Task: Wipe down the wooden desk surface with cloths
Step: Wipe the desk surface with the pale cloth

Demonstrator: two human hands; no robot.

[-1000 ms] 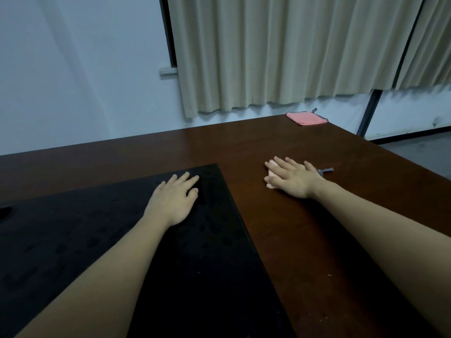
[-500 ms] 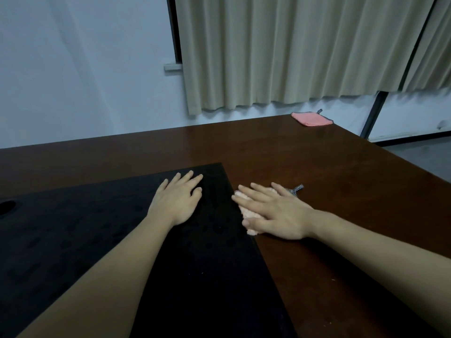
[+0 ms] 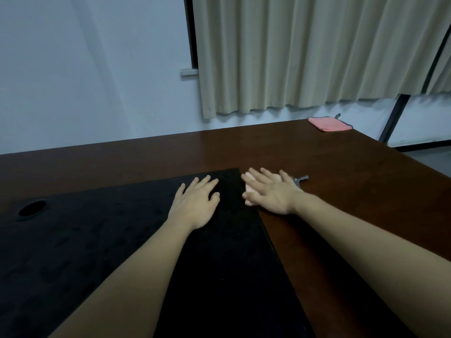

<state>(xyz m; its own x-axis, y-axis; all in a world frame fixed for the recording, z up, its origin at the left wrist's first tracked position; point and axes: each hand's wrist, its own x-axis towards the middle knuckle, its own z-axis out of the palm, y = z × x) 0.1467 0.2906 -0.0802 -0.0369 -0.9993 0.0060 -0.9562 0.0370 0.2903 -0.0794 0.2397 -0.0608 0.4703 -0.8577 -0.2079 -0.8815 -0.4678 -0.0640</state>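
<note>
My right hand (image 3: pixel 269 192) lies flat with fingers spread on a pale pink cloth (image 3: pixel 249 190), pressing it onto the dark wooden desk (image 3: pixel 341 181) right beside the edge of a black mat (image 3: pixel 97 240). Most of the cloth is hidden under the hand; its grey hanging loop (image 3: pixel 300 179) sticks out to the right. My left hand (image 3: pixel 196 203) rests flat on the mat, fingers straight, holding nothing. A second pink cloth (image 3: pixel 328 123) lies folded at the desk's far right corner.
The black mat covers the near left of the desk and has a round hole (image 3: pixel 32 208) at its left. A white wall and beige curtains (image 3: pixel 305 52) stand behind the desk. The desk's right edge drops off to the floor (image 3: pixel 434 159).
My right hand slid the cloth leftward across the wood to the mat's edge, then a little forward along it. My left hand stayed on the mat.
</note>
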